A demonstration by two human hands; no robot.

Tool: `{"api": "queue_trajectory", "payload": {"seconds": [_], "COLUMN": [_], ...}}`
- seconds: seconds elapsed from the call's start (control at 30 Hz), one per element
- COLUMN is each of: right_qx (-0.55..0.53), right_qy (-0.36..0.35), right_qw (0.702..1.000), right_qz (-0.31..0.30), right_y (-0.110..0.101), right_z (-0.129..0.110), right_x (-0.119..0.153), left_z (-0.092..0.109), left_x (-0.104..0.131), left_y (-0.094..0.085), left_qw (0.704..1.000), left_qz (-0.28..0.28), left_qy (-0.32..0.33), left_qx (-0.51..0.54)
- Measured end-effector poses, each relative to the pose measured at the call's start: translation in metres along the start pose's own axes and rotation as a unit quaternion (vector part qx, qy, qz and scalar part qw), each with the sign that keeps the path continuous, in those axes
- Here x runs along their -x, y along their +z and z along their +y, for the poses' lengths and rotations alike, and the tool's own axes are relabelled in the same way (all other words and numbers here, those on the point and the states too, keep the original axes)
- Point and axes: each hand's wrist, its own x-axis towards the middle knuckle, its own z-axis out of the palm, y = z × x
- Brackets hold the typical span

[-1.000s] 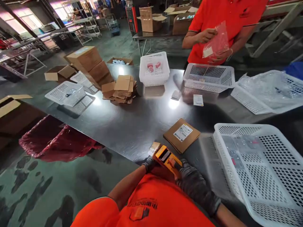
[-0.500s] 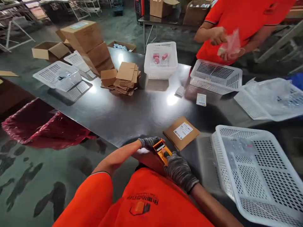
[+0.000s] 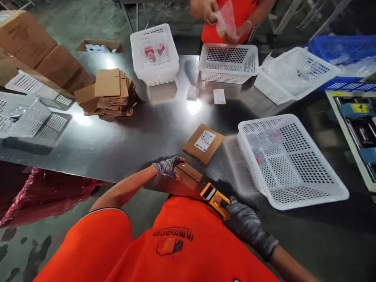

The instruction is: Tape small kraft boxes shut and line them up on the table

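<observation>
My right hand [image 3: 245,219], in a grey striped fingerless glove, is wrapped round a yellow handheld scanner [image 3: 216,198] with a small screen, its thumb on the keys. At the near edge of the table, my left hand [image 3: 169,166], gloved the same way, grips the left end of a small brown cardboard box [image 3: 188,175]. The scanner lies just right of this box and partly covers my view of its near side. Beyond both hands, a flat brown carton [image 3: 203,144] with a white printed label rests on the metal table [image 3: 141,145].
To the right stands a white perforated basket [image 3: 293,162] with small clear packets. Folded cardboard [image 3: 108,92] is stacked at the left. Farther back, a basket [image 3: 154,55] contains pink boxes. Across the table, a co-worker's hands [image 3: 226,23] hold a pinkish bag above another basket [image 3: 229,64].
The scanner has moved right and toward me in my right hand. My left hand, earlier by the scanner's far end, now grips the small cardboard box. My view has turned right.
</observation>
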Motion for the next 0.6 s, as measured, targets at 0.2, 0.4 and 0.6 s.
{"api": "queue_trajectory", "payload": {"seconds": [0.2, 0.4, 0.6], "right_qx": [0.005, -0.043, -0.045], "right_qy": [-0.043, -0.046, -0.058], "right_qw": [0.999, 0.997, 0.984], "right_qz": [0.012, 0.051, 0.160], "right_y": [0.009, 0.034, 0.043], "right_z": [-0.017, 0.003, 0.029], "right_x": [-0.034, -0.029, 0.017], "left_z": [0.051, 0.079, 0.084], "left_x": [0.006, -0.005, -0.005], "left_y": [-0.012, 0.018, 0.014], "left_qw": [0.942, 0.920, 0.923], "left_qz": [-0.057, -0.117, -0.132], "left_qy": [0.042, 0.094, 0.101], "left_qx": [-0.327, -0.363, -0.346]}}
